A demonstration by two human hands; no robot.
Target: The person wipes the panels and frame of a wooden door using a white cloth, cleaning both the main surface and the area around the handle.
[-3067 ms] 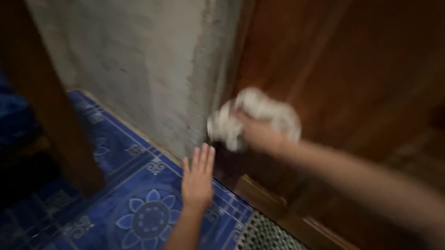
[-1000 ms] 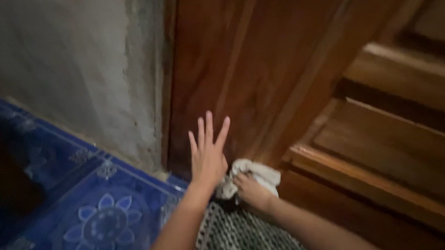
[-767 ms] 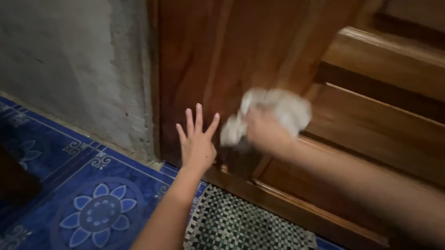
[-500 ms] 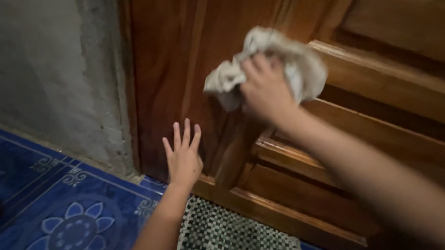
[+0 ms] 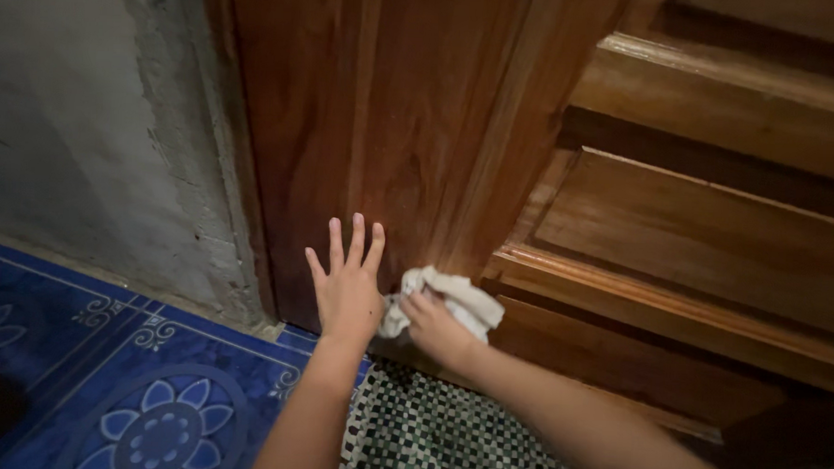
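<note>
Wooden door [image 5: 412, 123] was set beside rough grey wall [image 5: 88, 140], above blue patterned floor tiles [image 5: 135, 382] and checkered mat [image 5: 428, 438]. Left hand [image 5: 348, 288] was laid flat on door, fingers spread, nothing held. Right hand [image 5: 437, 328] was closed around crumpled white cloth [image 5: 452, 296], pressed low against door's bottom rail. Judged best: firm even pressure kept, groove above rail followed.

wall [image 5: 78, 149] left of door [image 5: 393, 123]; mat [image 5: 428, 438] below door.

Both forearms run off the bottom edge; the checkered mat [image 5: 428, 438] below the hands is cut off there too.
</note>
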